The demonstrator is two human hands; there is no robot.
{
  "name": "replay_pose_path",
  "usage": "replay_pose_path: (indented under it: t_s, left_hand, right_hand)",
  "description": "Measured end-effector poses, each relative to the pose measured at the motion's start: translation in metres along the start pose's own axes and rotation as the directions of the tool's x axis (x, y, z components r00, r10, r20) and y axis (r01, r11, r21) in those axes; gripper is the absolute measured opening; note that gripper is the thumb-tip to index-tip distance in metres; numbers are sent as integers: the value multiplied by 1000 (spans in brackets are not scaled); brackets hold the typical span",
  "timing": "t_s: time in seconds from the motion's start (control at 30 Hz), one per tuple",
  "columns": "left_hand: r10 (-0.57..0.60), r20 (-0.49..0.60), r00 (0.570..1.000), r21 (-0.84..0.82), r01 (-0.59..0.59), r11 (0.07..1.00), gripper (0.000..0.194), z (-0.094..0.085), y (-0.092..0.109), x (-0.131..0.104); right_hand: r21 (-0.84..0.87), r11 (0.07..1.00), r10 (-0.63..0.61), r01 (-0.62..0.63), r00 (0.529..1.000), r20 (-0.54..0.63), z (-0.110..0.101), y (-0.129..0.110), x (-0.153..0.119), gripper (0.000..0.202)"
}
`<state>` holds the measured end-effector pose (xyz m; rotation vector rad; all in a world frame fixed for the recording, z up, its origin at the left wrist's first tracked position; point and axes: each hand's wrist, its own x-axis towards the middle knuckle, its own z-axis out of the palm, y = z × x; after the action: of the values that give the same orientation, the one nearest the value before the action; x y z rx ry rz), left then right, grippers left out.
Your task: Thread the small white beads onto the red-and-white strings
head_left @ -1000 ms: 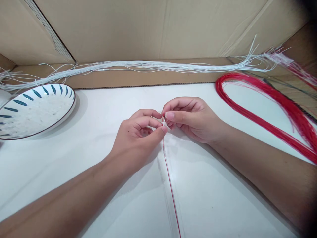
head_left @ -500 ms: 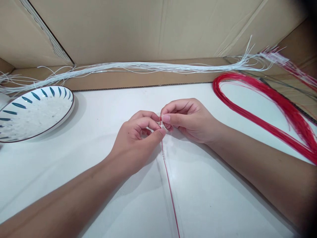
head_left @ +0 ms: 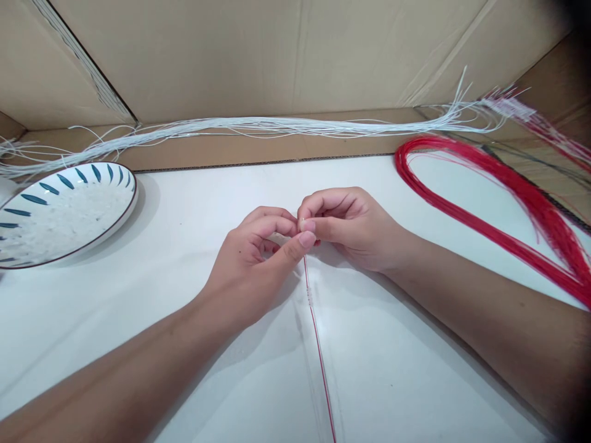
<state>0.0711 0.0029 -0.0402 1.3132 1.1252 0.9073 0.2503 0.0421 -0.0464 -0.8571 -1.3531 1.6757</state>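
Observation:
My left hand (head_left: 265,264) and my right hand (head_left: 353,227) meet at the middle of the white table, fingertips touching. A thin red cord (head_left: 321,363) runs from beneath the fingertips down to the bottom edge of the view. Small clear pieces (head_left: 309,296) sit along the cord just below my hands. Between my right thumb and index finger a tiny pale bit shows, too small to name. My left thumb and index finger are closed at the upper end of the cord, where fingers hide most of it.
At the left stands a white plate (head_left: 69,206) with blue-green marks, holding clear pieces. White cords (head_left: 277,125) lie along the cardboard (head_left: 258,151) at the back. A looped bundle of red cords (head_left: 480,221) is at the right, with red and white strands (head_left: 521,112) behind.
My left thumb has moved slightly up and right against my right thumb. The white piece standing up between the fingertips is now mostly hidden. The clear pieces on the cord sit slightly lower.

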Motion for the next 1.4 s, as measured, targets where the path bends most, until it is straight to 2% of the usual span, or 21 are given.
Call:
replay_pose_path:
  t_s: [0.2,0.4,0.53,0.7,0.87,1.0,1.07,1.1,1.2,1.27,1.4]
  left_hand:
    - [12,60,998,-9,-12,1000,12,-1,-6,0]
    - [13,70,997,147,-23,989,17,-1,-4,-6]
    - [26,80,996,196,-41,980,12,-1,-3,-7]
    - [26,-9,1000,20,-26,999,9,0,-3,-4]
    - [-22,-67,997,-16,21,1000,13,-1,0,-2]
    - [-21,-135,991,-128,4,992,15,-1,-1,0]
    - [-24,-188,982,-187,-12,982,17,0,-2,2]
    - [-33,-208,977,-209,-12,978,18,0,-2,2]
    - [-60,-238,969,-238,2,971,19,1,-3,4]
    - [-62,-238,969,-234,5,972,18,2,-3,4]
    - [-56,-227,972,-223,4,975,19,1,-3,4]
  right_hand:
    - [30,999,11,-11,1000,-10,-2,1,0,8]
    - [71,998,8,-4,999,-53,1,2,3,10]
    - [95,995,15,-7,997,-80,1,2,3,14]
    - [32,999,-6,6,1000,-6,-1,4,1,12]
    - [18,1000,-24,23,998,59,1,4,0,12]
    - [-113,992,-58,63,998,39,-2,1,2,14]
    - [-326,942,-91,83,996,-9,-7,-2,4,14]
    - [-462,883,-107,88,994,-15,-10,-3,5,14]
    - [-766,629,-102,132,991,87,-17,-5,5,11]
    - [-835,517,-84,189,982,170,-16,-5,4,8]
    - [-885,381,-125,269,963,239,-10,-1,2,6]
